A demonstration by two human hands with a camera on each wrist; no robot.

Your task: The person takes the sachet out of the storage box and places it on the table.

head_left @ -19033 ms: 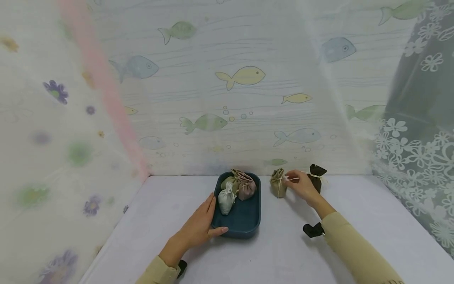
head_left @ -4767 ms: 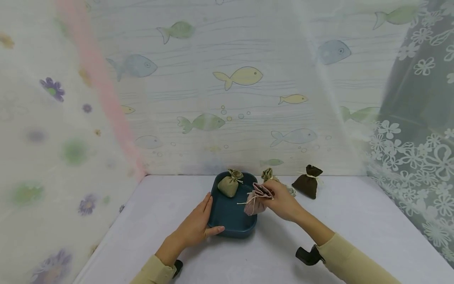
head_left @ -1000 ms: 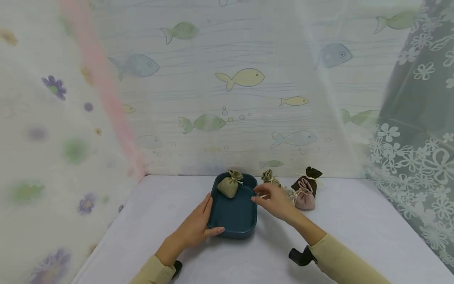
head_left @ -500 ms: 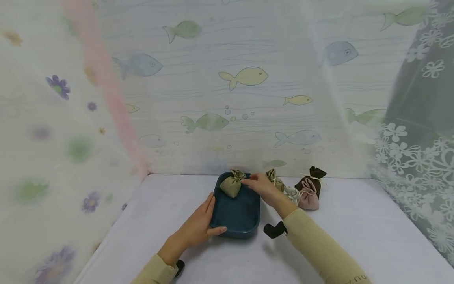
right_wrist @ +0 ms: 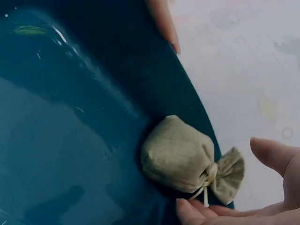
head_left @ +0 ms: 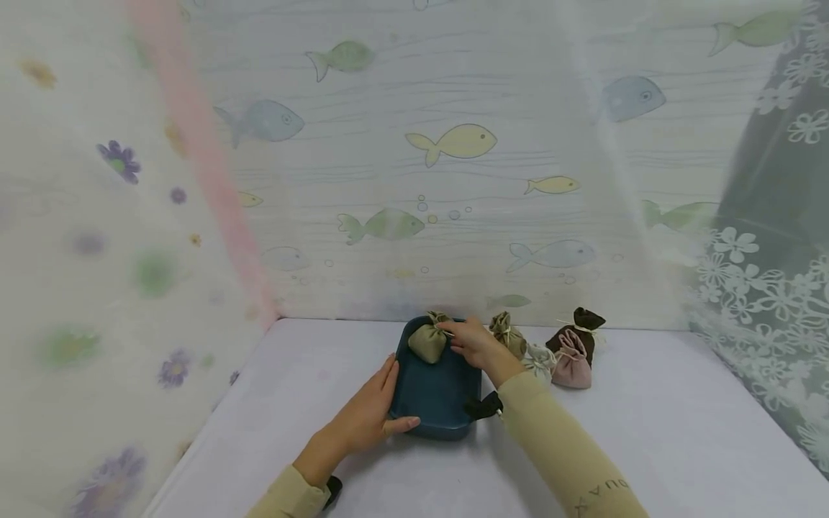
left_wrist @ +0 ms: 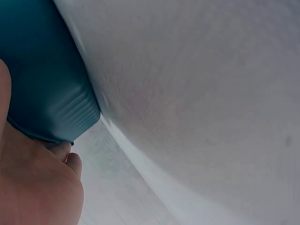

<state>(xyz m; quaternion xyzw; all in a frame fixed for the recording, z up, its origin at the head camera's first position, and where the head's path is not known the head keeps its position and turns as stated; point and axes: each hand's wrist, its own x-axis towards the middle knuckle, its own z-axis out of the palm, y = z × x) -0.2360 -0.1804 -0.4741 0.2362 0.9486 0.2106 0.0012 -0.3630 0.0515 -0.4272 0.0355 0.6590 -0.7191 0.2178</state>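
A teal tray sits on the white table with one olive drawstring pouch at its far end. My right hand reaches over the tray to the pouch's tied neck. In the right wrist view the thumb and fingers stand apart on either side of the pouch, with its neck between them, not pinched. My left hand holds the tray's near left corner, thumb on the front rim. The left wrist view shows the tray's wall against that hand.
To the right of the tray several pouches stand on the table: an olive one, a white one, a pink one and a brown one. Patterned curtains close in the back and both sides.
My right hand has moved left from beside the tray to the olive pouch at the tray's far end. The left hand and tray stay put. Earlier the pink pouch left the tray.
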